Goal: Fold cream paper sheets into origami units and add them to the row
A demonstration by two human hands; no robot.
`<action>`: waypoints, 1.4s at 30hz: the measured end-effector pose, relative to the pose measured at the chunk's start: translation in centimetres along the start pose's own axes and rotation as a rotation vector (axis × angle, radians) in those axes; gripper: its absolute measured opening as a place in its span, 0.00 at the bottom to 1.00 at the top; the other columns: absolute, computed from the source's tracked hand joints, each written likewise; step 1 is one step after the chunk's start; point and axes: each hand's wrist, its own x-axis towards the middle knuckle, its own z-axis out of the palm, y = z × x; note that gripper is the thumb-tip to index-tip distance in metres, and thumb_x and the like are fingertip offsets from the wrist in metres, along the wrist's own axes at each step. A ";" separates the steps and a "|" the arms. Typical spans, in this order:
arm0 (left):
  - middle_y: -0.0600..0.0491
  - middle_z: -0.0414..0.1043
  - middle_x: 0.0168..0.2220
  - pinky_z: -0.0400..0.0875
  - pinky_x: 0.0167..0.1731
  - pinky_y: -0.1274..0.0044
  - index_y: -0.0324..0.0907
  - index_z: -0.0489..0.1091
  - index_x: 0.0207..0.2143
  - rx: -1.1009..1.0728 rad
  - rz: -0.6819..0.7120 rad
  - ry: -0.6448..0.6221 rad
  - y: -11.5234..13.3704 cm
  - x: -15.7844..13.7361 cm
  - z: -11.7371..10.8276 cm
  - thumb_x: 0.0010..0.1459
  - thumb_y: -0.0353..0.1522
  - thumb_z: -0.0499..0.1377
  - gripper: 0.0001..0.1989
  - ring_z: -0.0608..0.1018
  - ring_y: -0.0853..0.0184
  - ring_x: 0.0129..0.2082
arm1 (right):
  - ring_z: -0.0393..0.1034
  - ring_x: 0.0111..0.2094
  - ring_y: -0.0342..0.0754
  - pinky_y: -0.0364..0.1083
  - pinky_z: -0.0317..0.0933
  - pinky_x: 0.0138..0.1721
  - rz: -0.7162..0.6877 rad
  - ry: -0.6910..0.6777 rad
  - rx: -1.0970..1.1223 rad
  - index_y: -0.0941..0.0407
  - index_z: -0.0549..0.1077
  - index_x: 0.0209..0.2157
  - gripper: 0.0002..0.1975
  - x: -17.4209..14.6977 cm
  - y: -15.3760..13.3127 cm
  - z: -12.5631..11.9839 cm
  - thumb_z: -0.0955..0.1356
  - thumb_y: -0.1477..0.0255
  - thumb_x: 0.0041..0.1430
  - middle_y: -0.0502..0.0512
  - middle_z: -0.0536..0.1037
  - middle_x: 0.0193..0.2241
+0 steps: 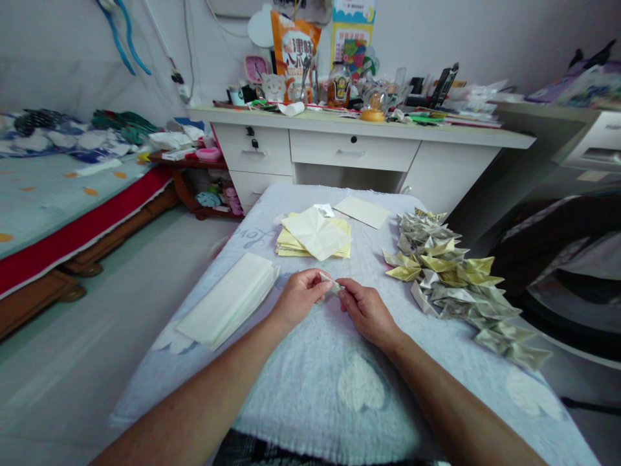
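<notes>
The table cover (301, 382) is matt, rough-textured cloth. The held piece (333, 283), the sheet stack (315, 233) and the folded shapes (466, 272) are matt paper. The snack bag (294, 48) is glossy plastic film. The bed frame (43, 294) is smooth, glossy wood.

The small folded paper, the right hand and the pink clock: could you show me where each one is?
Small folded paper (334, 283): head view, its visible middle.
Right hand (367, 310): head view, back of the hand.
Pink clock (255, 68): head view, its dial.
</notes>
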 end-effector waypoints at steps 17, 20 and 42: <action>0.57 0.68 0.22 0.59 0.23 0.81 0.37 0.72 0.31 -0.059 -0.033 0.025 0.5 -0.2 0.2 0.52 0.36 0.61 0.10 0.67 0.75 0.21 | 0.68 0.24 0.42 0.39 0.57 0.30 0.003 0.005 -0.013 0.55 0.70 0.48 0.13 0.1 0.0 0.0 0.59 0.73 0.64 0.47 0.72 0.22; 0.56 0.71 0.24 0.60 0.23 0.81 0.38 0.73 0.32 -0.051 -0.059 0.033 0.6 -0.3 0.1 0.51 0.37 0.61 0.10 0.69 0.74 0.21 | 0.68 0.24 0.42 0.39 0.57 0.30 0.012 0.003 -0.019 0.55 0.70 0.48 0.13 0.0 0.0 -0.1 0.59 0.73 0.64 0.47 0.72 0.22; 0.56 0.72 0.22 0.59 0.21 0.82 0.37 0.70 0.30 -0.140 -0.092 0.042 0.6 -0.3 0.1 0.49 0.36 0.64 0.11 0.70 0.74 0.20 | 0.67 0.23 0.42 0.40 0.56 0.29 0.044 -0.012 -0.045 0.56 0.70 0.44 0.11 0.1 -0.2 0.0 0.59 0.72 0.65 0.47 0.72 0.21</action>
